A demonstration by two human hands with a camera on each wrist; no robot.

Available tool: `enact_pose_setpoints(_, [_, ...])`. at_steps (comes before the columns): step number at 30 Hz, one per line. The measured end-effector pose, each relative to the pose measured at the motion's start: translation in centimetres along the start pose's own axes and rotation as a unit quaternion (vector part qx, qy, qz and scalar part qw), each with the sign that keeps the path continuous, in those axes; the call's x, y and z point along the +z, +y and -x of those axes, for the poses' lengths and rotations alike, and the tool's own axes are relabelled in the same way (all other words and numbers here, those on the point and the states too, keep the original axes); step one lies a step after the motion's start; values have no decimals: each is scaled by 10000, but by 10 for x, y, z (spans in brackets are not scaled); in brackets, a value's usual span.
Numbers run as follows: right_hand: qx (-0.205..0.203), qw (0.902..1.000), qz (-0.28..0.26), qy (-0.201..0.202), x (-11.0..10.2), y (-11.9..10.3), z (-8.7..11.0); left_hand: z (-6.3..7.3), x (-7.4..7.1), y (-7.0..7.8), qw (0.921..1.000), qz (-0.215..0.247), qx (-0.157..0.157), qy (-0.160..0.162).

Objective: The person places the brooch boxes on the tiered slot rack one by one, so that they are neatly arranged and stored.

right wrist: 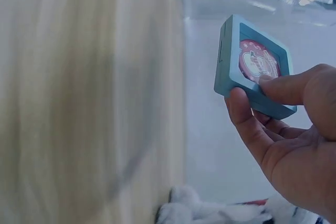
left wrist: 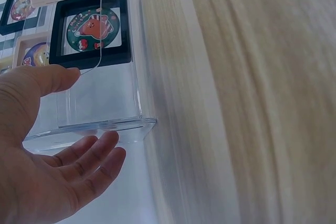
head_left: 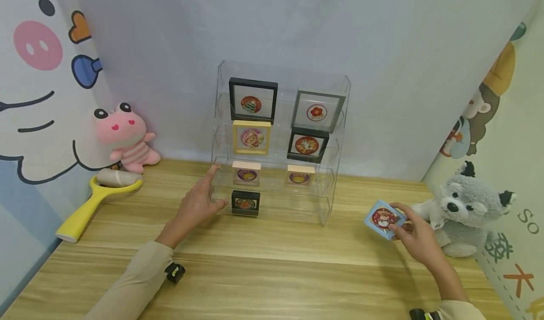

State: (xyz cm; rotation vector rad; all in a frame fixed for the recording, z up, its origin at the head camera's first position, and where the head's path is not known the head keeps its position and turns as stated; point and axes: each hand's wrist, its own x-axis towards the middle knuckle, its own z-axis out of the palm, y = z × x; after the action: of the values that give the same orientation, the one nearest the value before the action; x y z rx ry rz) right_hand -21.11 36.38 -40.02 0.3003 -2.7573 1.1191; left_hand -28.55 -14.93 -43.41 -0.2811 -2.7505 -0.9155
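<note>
A clear tiered display stand (head_left: 272, 206) holds several small framed round badges. My left hand (head_left: 197, 204) holds the stand's left side, thumb at the front lip and fingers along the outer side. Close to that thumb, a black-framed badge (left wrist: 92, 29) sits on the lowest tier. My right hand (head_left: 418, 237) is out to the right of the stand, above the table. Between thumb and fingers it pinches a light blue framed badge (right wrist: 254, 66) with a red round picture, tilted and clear of the tabletop.
Behind my right hand sits a grey husky plush (head_left: 465, 206). At the far left are a pink frog plush (head_left: 127, 136) and a yellow-handled lint roller (head_left: 91, 206). The wooden table (head_left: 263, 268) meets a pale curtain (head_left: 170, 84) at the back.
</note>
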Motion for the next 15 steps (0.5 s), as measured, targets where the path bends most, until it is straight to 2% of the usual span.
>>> enact_pose_setpoints(8, [-523, 9986, -4, 83, 6, -38, -11, 1, 1, 0, 10000, -1, -12, 5])
enact_pose_setpoints(15, [-1159, 9930, -99, 190, 25, -65, -30, 0, 1, -2, 10000, -8, 4, 12])
